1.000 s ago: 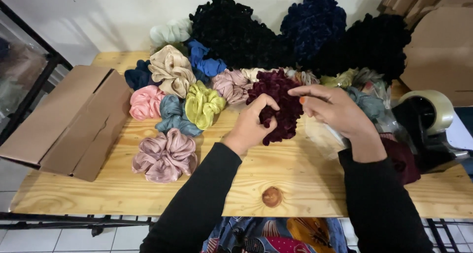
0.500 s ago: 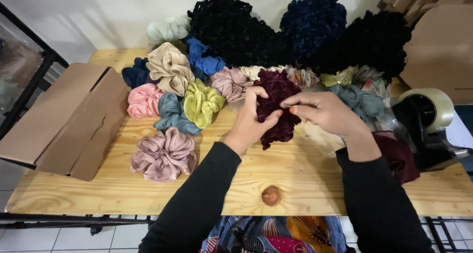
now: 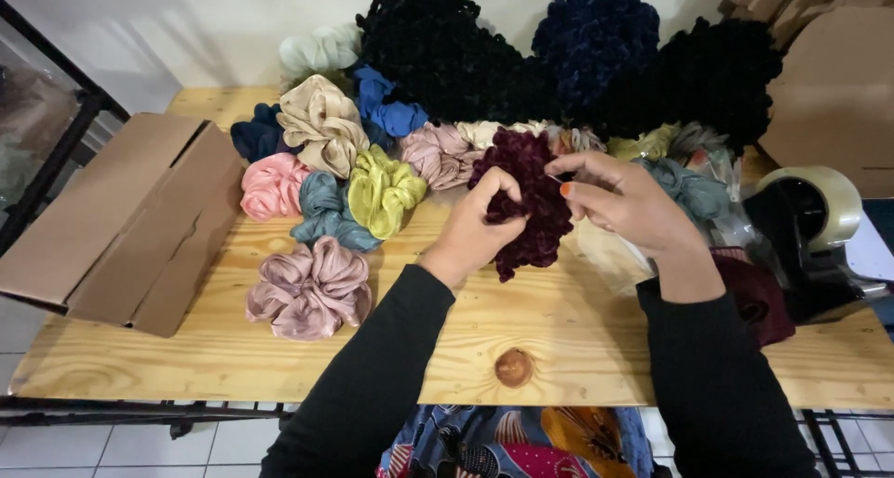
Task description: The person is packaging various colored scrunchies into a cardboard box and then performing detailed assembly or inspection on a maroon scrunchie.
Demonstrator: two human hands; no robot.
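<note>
Wooden table: ruffled maroon velvet scrunchie in clenched grip of left hand and right hand.

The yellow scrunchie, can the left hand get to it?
Probably yes. The yellow scrunchie lies on top of the pile just beside the left hand, with nothing between them, but that hand now holds the dark red scrunchie.

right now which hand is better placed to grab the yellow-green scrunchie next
Left, probably. The left hand grips the maroon scrunchie right beside the yellow-green scrunchie; the right hand sits farther away, across the maroon one.
</note>
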